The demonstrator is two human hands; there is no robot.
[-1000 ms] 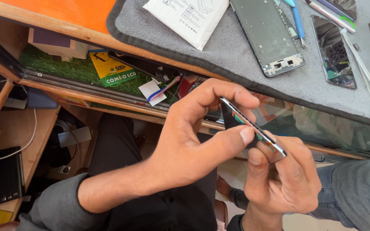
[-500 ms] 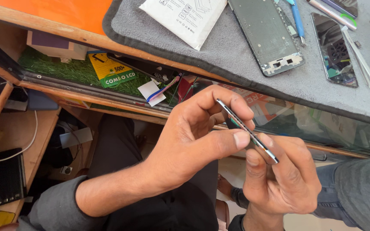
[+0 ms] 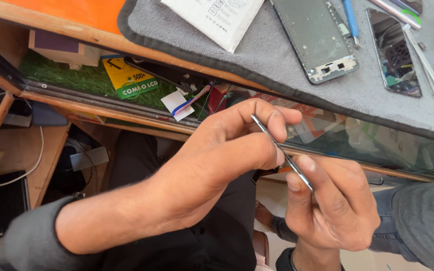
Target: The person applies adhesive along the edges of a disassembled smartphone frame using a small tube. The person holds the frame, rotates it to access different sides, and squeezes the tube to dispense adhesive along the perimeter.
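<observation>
I am holding a thin, flat phone panel [image 3: 281,150] edge-on between both hands, in front of me and below the edge of the table [image 3: 76,30]. My left hand [image 3: 227,155] is pinching its upper end, fingers closed together on it; my right hand [image 3: 332,206] is clamped on its lower end, thumb pressing the edge. Since a second ago I have been tilting the panel thinner toward the camera, so only its rim is showing now, which I judge suits checking the edge. Up on the grey mat [image 3: 377,95] are lying a phone frame [image 3: 313,37], a second opened phone part [image 3: 394,52], tweezers [image 3: 428,68] and a white paper [image 3: 212,17].
</observation>
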